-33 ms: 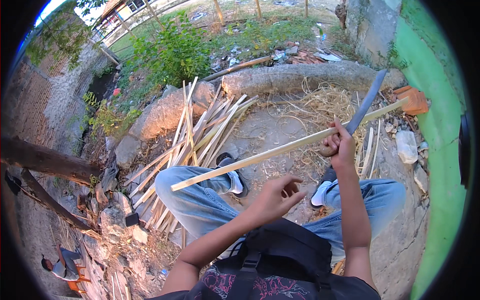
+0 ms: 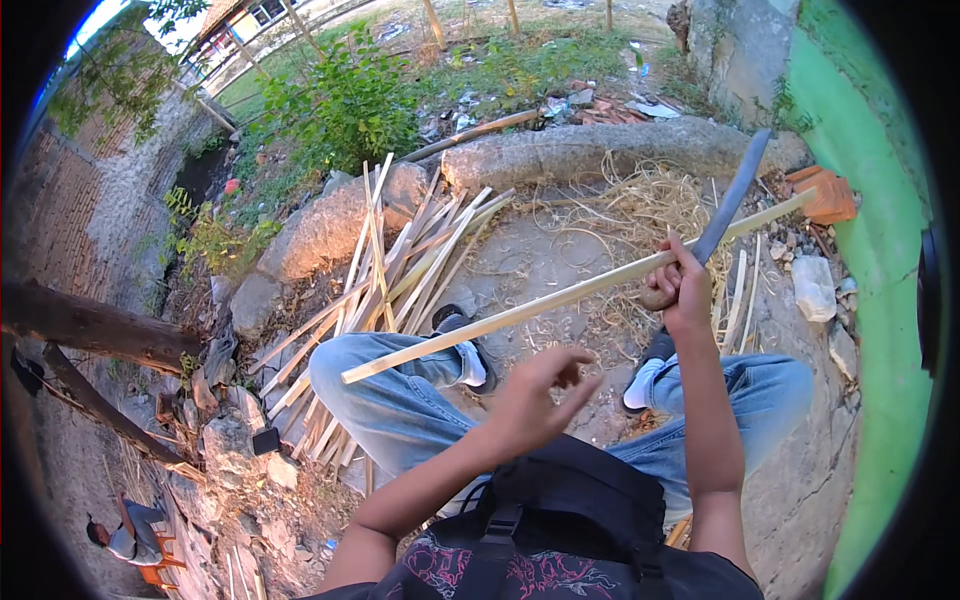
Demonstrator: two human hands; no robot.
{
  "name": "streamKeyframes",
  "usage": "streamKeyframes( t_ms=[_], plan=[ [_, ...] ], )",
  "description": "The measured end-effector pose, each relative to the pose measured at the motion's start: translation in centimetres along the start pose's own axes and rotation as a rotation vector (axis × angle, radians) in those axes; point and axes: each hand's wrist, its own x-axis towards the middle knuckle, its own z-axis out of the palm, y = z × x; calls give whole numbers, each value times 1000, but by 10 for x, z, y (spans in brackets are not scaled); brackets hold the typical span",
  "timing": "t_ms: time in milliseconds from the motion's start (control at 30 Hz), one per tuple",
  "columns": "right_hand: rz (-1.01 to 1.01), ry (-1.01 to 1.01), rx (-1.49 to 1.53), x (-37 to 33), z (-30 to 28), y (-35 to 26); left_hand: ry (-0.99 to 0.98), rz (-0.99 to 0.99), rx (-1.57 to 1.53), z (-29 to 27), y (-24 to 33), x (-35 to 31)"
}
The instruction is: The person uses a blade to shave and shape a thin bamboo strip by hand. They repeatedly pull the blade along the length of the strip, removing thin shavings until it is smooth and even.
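In my right hand (image 2: 682, 288) is a machete (image 2: 735, 195), its dark curved blade slanting up to the right and its rounded handle end showing below my fingers. A long pale bamboo strip (image 2: 520, 310) passes by that hand at the fingers, beneath the blade; whether they grip it too I cannot tell. Its near end lies over my left knee, and its far end reaches an orange brick at the right. My left hand (image 2: 540, 395) hovers below the strip, apart from it, with bent, parted fingers and nothing in them.
A heap of split strips (image 2: 400, 275) lies left of my feet. Curly shavings (image 2: 640, 220) cover ground ahead, before a low concrete kerb (image 2: 600, 145). A green wall (image 2: 875, 330) stands right, with the orange brick (image 2: 828, 196) beside it. Someone (image 2: 130, 535) sits far left.
My left hand has shifted slightly left. The machete blade has tilted a little, its tip higher; the bamboo strip stays nearly in place.
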Motion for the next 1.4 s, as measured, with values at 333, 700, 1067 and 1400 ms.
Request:
streamKeyframes(
  t_ms=[333,700,1067,1400],
  plan=[
    [-49,78,-206,-2,1,-34,-1,-214,324,-66,-26,-2],
    [-211,-36,-1180,-16,1,-27,-29,-395,-395,-48,-65,53],
    [-93,-295,-1704,-22,11,16,149,-607,-624,-17,-142,56],
    [-117,-368,-1647,-21,-15,68,3,-894,-900,-16,-134,54]
  ],
)
